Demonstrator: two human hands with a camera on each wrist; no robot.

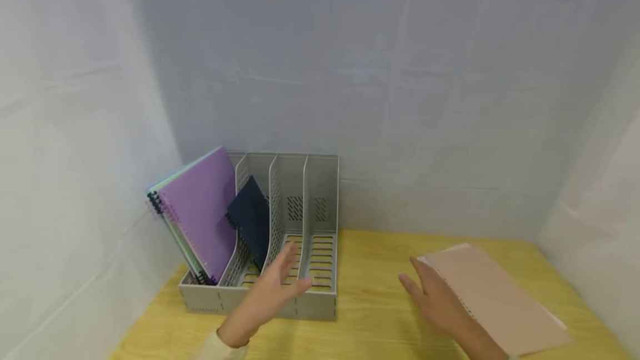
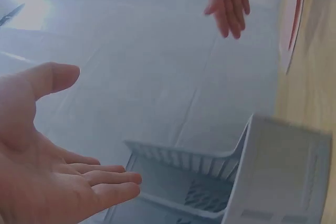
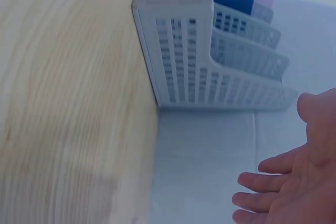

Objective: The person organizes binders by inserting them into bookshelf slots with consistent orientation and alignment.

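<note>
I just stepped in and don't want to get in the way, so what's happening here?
A person has both hands out over a wooden table, open and holding nothing. The left hand is by the front of a grey organizer; the right hand is near the left edge of a pink notebook lying flat. In the organizer, a purple notebook leans in the leftmost slot and a dark blue notebook in the next one.

- Purple notebook (image 1: 202, 210)
- Dark blue notebook (image 1: 252, 218)
- Pinkish-beige notebook (image 1: 500, 301)
- Grey rack (image 1: 317, 307) shows rows of slots
- Yellow table (image 1: 370, 276) shows wood grain
- Pale grey sheeting (image 1: 360, 71)
- Cream sleeve (image 1: 221, 348)
</note>
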